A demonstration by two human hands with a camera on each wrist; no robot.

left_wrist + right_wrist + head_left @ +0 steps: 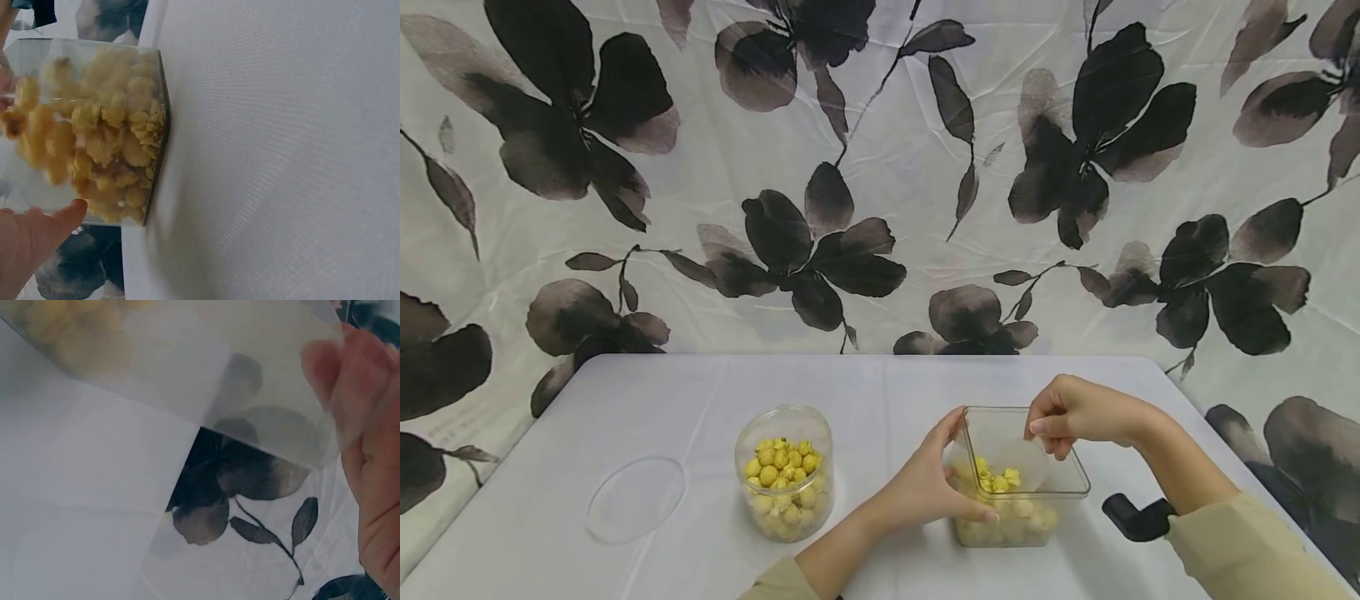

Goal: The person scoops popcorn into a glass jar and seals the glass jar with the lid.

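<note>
A clear square container (pixel 1006 533) with yellow popcorn (pixel 1000 481) stands on the table. Its left side is gripped by my left hand (pixel 928 483), thumb on the near wall. Fingers of my right hand (pixel 1070 415) reach over the rim and pinch a translucent whitish piece (pixel 1028 462) inside; its kind is hard to tell. Through the clear wall, the left wrist view shows the popcorn (pixel 106 140) close up. In the right wrist view the right hand (pixel 369 419) is partly seen behind the container's wall.
Left of the container stands a round clear jar (pixel 785 517) holding more yellow popcorn. Farther left a clear round lid (pixel 636 500) lies flat on the white table (pixel 715 400). Behind hangs a flower-patterned cloth (pixel 940 267). A black camera piece (pixel 1138 517) sits by the right wrist.
</note>
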